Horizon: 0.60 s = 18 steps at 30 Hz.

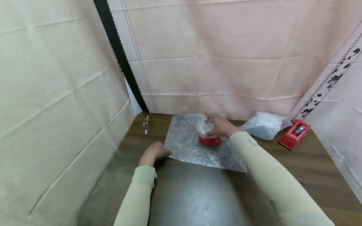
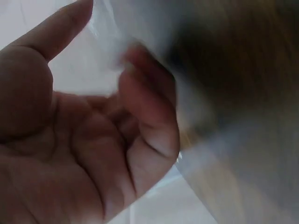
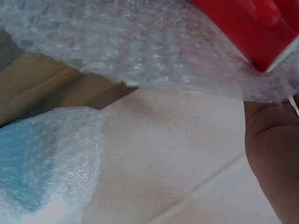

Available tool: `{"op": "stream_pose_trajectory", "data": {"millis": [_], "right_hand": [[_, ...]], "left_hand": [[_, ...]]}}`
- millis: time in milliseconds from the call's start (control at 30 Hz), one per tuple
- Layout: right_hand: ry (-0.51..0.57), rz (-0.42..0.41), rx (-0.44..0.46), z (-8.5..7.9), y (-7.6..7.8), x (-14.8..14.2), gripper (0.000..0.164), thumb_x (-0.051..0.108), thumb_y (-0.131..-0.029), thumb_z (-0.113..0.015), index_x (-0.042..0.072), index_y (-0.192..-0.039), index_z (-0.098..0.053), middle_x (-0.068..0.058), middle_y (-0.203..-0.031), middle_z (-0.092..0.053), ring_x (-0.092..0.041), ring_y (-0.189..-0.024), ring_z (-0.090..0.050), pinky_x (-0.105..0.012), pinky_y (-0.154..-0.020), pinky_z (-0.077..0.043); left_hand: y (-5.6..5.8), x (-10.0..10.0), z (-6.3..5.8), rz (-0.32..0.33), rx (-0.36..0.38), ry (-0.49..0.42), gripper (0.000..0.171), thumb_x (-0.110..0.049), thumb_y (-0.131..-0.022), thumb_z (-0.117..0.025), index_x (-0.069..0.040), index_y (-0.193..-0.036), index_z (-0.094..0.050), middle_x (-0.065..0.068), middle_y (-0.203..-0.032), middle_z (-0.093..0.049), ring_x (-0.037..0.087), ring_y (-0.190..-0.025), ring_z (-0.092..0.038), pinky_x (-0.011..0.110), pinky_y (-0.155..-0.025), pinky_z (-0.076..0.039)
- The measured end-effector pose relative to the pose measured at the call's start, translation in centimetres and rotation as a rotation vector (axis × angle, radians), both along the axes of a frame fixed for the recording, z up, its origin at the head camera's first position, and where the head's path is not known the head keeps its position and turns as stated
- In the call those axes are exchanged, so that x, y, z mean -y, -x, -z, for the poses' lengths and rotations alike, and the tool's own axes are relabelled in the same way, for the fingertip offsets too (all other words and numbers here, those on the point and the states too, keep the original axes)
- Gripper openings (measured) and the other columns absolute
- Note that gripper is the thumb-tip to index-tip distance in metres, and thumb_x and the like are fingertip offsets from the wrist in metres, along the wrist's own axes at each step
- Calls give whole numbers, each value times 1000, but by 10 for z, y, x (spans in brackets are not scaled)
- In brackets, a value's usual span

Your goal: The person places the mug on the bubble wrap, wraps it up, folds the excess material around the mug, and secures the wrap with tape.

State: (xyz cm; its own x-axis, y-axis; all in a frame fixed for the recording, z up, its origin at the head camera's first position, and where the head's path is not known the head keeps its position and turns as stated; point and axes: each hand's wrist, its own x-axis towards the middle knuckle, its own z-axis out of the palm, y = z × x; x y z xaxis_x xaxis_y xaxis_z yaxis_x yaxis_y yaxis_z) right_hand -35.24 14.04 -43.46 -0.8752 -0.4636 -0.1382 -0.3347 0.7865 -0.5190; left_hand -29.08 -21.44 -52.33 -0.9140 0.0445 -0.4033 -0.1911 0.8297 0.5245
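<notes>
A red cup (image 1: 207, 141) with a handle rests on a sheet of bubble wrap (image 1: 183, 144) on the table. My right hand (image 1: 222, 127) reaches over the cup, its curled fingers holding a gathered part of the wrap at the rim. In the right wrist view the red cup (image 3: 247, 32) shows at the top right, with bubble wrap (image 3: 140, 51) drawn along it. My left hand (image 1: 154, 152) is at the sheet's near left corner, fingertips over its edge. The left wrist view is blurred, with the left hand's (image 2: 93, 130) fingers loosely bent and the thumb apart.
At the back right of the table (image 1: 181, 194) lies a bubble-wrapped bundle (image 1: 263, 125), bluish inside. Beside it stands a red tape dispenser (image 1: 294, 135). Small white tape pieces (image 1: 146, 125) stick to the table's back left. Pale cloth (image 1: 226, 56) hangs around the table.
</notes>
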Motion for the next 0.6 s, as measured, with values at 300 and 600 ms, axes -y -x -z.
{"op": "stream_pose_trajectory", "data": {"millis": [300,600], "right_hand": [[-23,24,34,-1,2,11,82,41,-96,-93,16,-166,-60,-14,-179,-51,-41,-162,-52,-59,-129,-50],[5,28,-2,4,-4,17,84,37,-92,-97,6,-162,-61,-18,-171,-59,-44,-161,-53,-60,-132,-47]], "left_hand": [[-24,-2,-66,98,-77,-349,33,-30,-118,-64,-3,-111,-81,14,-107,-86,25,-98,-84,44,-89,-71],[-6,-77,-96,233,-413,-388,36,-30,-116,-65,-12,-85,-66,2,-82,-64,19,-80,-62,32,-75,-53]]}}
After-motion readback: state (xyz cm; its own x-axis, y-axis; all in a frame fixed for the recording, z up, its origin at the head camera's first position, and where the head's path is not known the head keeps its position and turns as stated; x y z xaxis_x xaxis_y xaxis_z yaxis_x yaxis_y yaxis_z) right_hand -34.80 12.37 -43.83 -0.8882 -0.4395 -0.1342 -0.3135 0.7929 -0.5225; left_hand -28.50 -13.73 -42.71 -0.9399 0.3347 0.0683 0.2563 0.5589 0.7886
